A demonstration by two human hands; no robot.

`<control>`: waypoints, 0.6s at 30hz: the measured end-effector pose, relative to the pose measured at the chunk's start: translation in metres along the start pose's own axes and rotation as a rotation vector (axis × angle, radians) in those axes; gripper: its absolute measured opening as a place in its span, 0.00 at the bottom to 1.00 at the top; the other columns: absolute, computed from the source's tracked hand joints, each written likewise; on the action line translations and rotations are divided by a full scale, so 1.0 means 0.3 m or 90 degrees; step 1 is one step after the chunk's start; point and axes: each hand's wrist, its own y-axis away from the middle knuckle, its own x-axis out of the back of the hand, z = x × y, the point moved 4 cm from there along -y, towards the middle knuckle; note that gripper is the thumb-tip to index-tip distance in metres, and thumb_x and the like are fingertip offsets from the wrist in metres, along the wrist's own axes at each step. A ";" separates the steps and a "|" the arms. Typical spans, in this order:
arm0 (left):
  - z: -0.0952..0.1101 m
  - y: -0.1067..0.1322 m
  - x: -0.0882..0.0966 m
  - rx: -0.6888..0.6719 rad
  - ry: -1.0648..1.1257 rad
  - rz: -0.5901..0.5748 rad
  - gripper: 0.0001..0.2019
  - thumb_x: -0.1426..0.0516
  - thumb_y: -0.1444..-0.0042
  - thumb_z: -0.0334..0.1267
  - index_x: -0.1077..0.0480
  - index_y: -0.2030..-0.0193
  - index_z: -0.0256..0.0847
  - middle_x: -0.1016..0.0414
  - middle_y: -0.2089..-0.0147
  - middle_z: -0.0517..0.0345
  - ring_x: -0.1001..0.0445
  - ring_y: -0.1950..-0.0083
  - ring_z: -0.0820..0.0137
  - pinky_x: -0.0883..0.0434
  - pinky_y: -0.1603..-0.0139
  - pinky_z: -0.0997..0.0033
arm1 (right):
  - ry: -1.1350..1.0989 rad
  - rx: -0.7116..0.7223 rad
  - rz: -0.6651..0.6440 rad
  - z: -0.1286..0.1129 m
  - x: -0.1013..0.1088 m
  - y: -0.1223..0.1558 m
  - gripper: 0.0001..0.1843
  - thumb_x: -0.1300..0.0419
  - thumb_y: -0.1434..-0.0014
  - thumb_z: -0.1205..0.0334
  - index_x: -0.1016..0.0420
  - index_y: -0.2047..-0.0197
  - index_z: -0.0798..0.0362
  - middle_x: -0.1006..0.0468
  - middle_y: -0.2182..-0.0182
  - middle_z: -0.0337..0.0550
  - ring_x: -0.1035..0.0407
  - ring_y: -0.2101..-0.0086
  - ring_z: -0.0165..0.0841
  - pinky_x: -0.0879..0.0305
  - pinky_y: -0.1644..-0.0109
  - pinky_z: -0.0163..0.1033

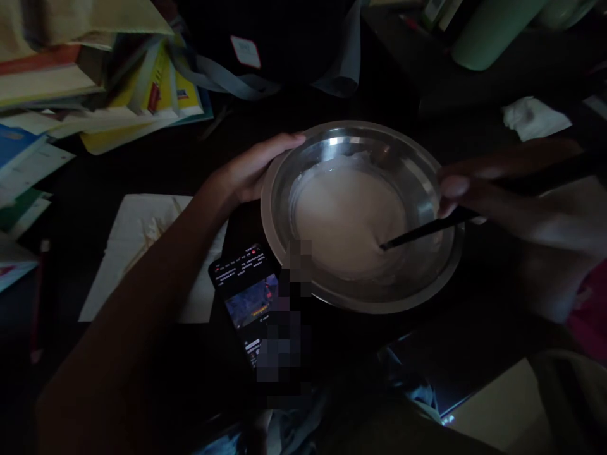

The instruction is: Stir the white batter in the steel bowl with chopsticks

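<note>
A wide stainless steel bowl (271,215) rests on the dark table, with a pale, creamy liquid (341,221) in its bottom. My left hand (256,167) grips the bowl's left side, thumb along the rim and the other fingers mostly hidden behind it. Over the right side of the rim, my right hand (493,196) is closed around dark chopsticks (427,230). They slant down to the left, and their tips dip into the liquid near its right edge. Whether it is one stick or a pair held together is hard to see in the dim light.
A lit phone (246,303) lies left of the bowl, beside a white paper (109,278) with thin sticks on it. Books (137,95) pile up at the far left. A crumpled tissue (535,118) and a green bottle (488,31) are at the right; a red pencil (40,297) lies left.
</note>
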 end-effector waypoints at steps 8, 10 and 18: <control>-0.001 -0.008 0.004 0.003 -0.018 0.003 0.11 0.53 0.40 0.34 0.31 0.60 0.32 0.26 0.76 0.60 0.26 0.75 0.77 0.28 0.69 0.79 | 0.001 0.127 -0.070 -0.023 -0.110 -0.032 0.06 0.38 0.48 0.58 0.27 0.67 0.50 0.24 0.69 0.36 0.30 0.67 0.28 0.36 0.66 0.35; 0.000 -0.005 0.004 0.005 -0.014 0.011 0.10 0.51 0.40 0.34 0.31 0.62 0.33 0.25 0.75 0.59 0.26 0.74 0.77 0.28 0.69 0.80 | 0.034 0.117 -0.005 -0.019 -0.096 -0.031 0.03 0.39 0.47 0.60 0.27 0.69 0.51 0.25 0.69 0.38 0.31 0.66 0.30 0.37 0.64 0.38; -0.003 -0.002 0.014 0.013 -0.042 0.055 0.11 0.50 0.40 0.37 0.33 0.68 0.31 0.28 0.77 0.61 0.25 0.71 0.75 0.28 0.63 0.75 | 0.055 -0.065 0.156 0.000 0.003 0.011 0.15 0.46 0.42 0.54 0.31 0.77 0.49 0.32 0.81 0.38 0.36 0.78 0.31 0.46 0.76 0.40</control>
